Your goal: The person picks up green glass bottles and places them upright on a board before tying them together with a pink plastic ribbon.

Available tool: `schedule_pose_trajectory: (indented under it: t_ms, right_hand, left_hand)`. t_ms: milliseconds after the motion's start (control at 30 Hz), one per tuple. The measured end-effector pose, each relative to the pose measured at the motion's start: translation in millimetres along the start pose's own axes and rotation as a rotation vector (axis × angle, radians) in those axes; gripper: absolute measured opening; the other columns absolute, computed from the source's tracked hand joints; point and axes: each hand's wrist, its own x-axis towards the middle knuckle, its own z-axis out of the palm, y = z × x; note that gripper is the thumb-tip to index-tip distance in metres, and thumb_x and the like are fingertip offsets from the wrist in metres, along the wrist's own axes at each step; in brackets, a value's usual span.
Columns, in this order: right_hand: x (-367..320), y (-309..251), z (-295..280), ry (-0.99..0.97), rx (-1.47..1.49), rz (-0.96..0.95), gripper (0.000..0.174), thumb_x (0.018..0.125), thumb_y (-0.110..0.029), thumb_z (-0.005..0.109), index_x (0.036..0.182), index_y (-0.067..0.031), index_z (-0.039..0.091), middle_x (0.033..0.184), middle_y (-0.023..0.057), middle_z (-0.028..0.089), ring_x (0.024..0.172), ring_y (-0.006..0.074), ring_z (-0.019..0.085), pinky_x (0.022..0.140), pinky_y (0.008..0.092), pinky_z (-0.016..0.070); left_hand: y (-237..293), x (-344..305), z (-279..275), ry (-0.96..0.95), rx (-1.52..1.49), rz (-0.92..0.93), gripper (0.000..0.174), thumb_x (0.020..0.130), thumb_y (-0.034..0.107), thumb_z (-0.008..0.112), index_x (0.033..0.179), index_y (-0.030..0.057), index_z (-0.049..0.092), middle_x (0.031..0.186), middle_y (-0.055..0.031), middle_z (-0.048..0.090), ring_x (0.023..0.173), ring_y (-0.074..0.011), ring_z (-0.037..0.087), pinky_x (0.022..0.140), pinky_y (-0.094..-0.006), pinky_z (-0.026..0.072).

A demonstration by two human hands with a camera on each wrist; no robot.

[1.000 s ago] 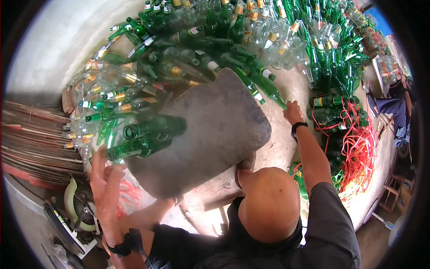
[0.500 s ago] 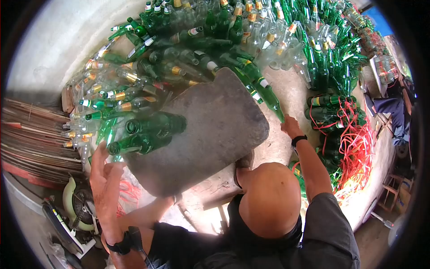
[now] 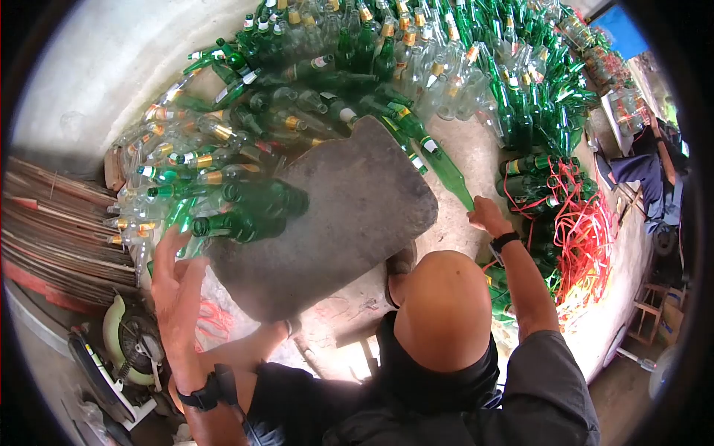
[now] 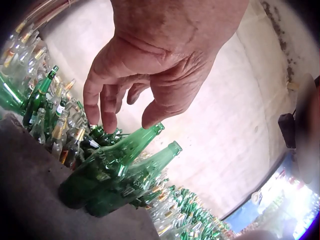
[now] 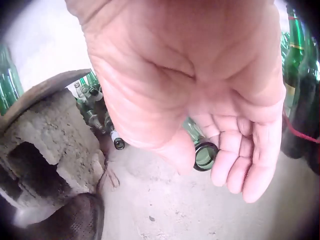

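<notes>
Two green glass bottles stand side by side on the dark board, the farther bottle (image 3: 275,195) and the nearer bottle (image 3: 249,227). Close by their mouths is my left hand (image 3: 177,279), its fingers loosely bent and holding nothing. In the left wrist view its thumb (image 4: 162,112) hovers right at the mouth of one green bottle (image 4: 132,145). My right hand (image 3: 487,215) pinches a green bottle (image 3: 448,175) by the neck end, right of the board. In the right wrist view, thumb and fingers lie around that bottle's mouth (image 5: 205,156); most of its body is hidden.
The dark board (image 3: 349,215) rests on a rough block (image 5: 65,135). Many clear and green bottles (image 3: 216,137) lie heaped beyond it, with more upright bottles (image 3: 446,74) behind. Right of me are bottles tangled in red strapping (image 3: 587,245). Wooden strips (image 3: 59,223) are stacked at the left.
My right hand has taken hold of a green bottle's neck and drawn it a little towards me, away from the heap. The left hand stays by the two standing bottles.
</notes>
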Motion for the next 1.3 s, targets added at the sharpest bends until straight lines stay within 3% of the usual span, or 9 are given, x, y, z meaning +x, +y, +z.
schedule_pose_trajectory:
  t_ms: [433,467,533,667,733,867,1067,1133,1300]
  right_hand:
    - [-50,-22,-67,-0.009,0.033,0.028,0.029,0.078,-0.02,0.064,0.092,0.004,0.07,0.097,0.0304,0.07,0.097,0.0469,0.068,0.086,0.0516,0.0554]
    - [-50,-20,-68,-0.004,0.031,0.026,0.029,0.078,-0.02,0.064,0.092,0.004,0.07,0.097,0.0304,0.07,0.097,0.0469,0.068,0.086,0.0516,0.0554]
    - [-50,-15,-68,0.05,-0.071,-0.049,0.025,0.076,-0.017,0.063,0.086,0.0045,0.071,0.093,0.0302,0.07,0.093,0.047,0.069,0.084,0.0523,0.0554]
    - [-56,-8,-76,0.1,-0.093,-0.101,0.024,0.074,-0.014,0.062,0.084,0.0052,0.071,0.091,0.0308,0.069,0.091,0.0481,0.069,0.084,0.0527,0.0558]
    - [-55,-5,-77,0.068,-0.182,-0.1,0.026,0.076,-0.02,0.066,0.087,0.0033,0.069,0.091,0.0296,0.07,0.09,0.0468,0.069,0.083,0.0544,0.0555]
    - [-57,-10,-83,0.107,-0.224,-0.123,0.023,0.075,-0.018,0.066,0.085,0.0024,0.069,0.088,0.03,0.069,0.088,0.0476,0.069,0.082,0.0555,0.0555]
    - [-56,-32,-90,0.315,-0.126,-0.178,0.02,0.081,-0.017,0.066,0.084,0.0021,0.061,0.082,0.0286,0.068,0.084,0.0494,0.067,0.076,0.0575,0.0538]
    - [-44,-31,-81,0.434,-0.062,-0.179,0.027,0.086,-0.024,0.069,0.086,0.0012,0.058,0.081,0.0282,0.067,0.083,0.0496,0.066,0.075,0.0583,0.0527]
    - [-24,-31,-90,0.499,-0.027,-0.182,0.031,0.087,-0.029,0.072,0.089,-0.0011,0.06,0.083,0.0281,0.067,0.085,0.0488,0.067,0.074,0.0564,0.0536]
  left_hand:
    - [5,-8,-7,0.018,-0.083,0.024,0.067,0.091,0.005,0.064,0.154,0.004,0.042,0.143,-0.0184,0.056,0.105,-0.0199,0.062,0.093,-0.0338,0.0511]
    - [0,-7,-9,0.007,-0.064,0.053,0.067,0.094,0.011,0.065,0.156,0.006,0.041,0.145,-0.0172,0.055,0.106,-0.0195,0.063,0.092,-0.0337,0.052]
    - [-3,-8,-11,0.001,-0.047,0.083,0.067,0.097,0.016,0.066,0.157,0.008,0.039,0.148,-0.0159,0.054,0.107,-0.019,0.064,0.09,-0.0336,0.0529]
    - [0,-11,-11,0.01,-0.089,0.095,0.066,0.095,0.011,0.065,0.156,0.0067,0.041,0.145,-0.0157,0.055,0.105,-0.0182,0.063,0.092,-0.0333,0.0521]
    - [-2,-12,-13,0.027,-0.117,0.096,0.066,0.093,0.007,0.065,0.155,0.0051,0.042,0.143,-0.0163,0.057,0.103,-0.0186,0.062,0.093,-0.0335,0.0516]
    - [-9,-11,-15,0.004,-0.1,0.148,0.065,0.097,0.013,0.065,0.157,0.0085,0.041,0.146,-0.0137,0.055,0.101,-0.0139,0.061,0.088,-0.0304,0.0517]
    - [-7,-13,-17,0.017,-0.071,0.179,0.064,0.096,0.01,0.065,0.155,0.0085,0.043,0.144,-0.0128,0.057,0.096,-0.0118,0.06,0.085,-0.0284,0.0514]
    - [-6,-14,-16,0.031,-0.079,0.177,0.064,0.095,0.01,0.065,0.155,0.0084,0.043,0.144,-0.013,0.057,0.095,-0.0118,0.06,0.085,-0.0283,0.0515]
    - [-8,-12,-15,0.019,-0.113,0.229,0.064,0.095,0.013,0.068,0.154,0.0078,0.044,0.141,-0.0136,0.06,0.095,-0.0123,0.061,0.083,-0.0292,0.0518]
